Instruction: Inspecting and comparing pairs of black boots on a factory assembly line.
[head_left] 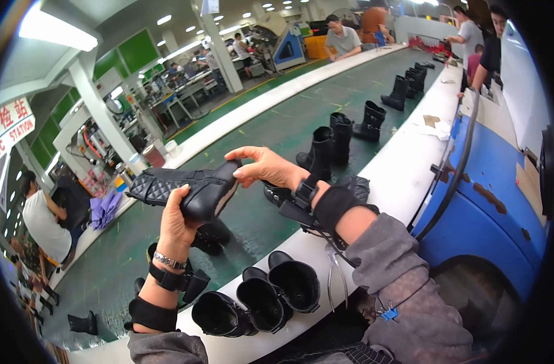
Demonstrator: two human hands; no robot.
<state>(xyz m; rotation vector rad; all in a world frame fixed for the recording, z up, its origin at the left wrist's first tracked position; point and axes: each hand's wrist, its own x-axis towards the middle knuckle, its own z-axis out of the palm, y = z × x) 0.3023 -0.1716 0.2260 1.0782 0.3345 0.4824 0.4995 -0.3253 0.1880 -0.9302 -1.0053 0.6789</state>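
A black boot (195, 186) with a quilted shaft lies tilted on its side in the air over the green conveyor belt. My left hand (178, 219) is closed round it near the foot, thumb on the upper. At the boot's right end, my right hand (269, 165) has its fingers and thumb bent round the edge. Part of the pale sole edge shows between the hands. Below them, several black boots (294, 285) stand on the white ledge, their openings facing me. More black boots (211, 236) are partly hidden behind my left wrist.
The green belt (277, 127) runs away to the upper right, carrying a row of black boots (371, 121) along its right side. A blue machine (489, 206) with a black hose stands at right. Purple cloth (106, 209) lies on the far ledge. People work along the line.
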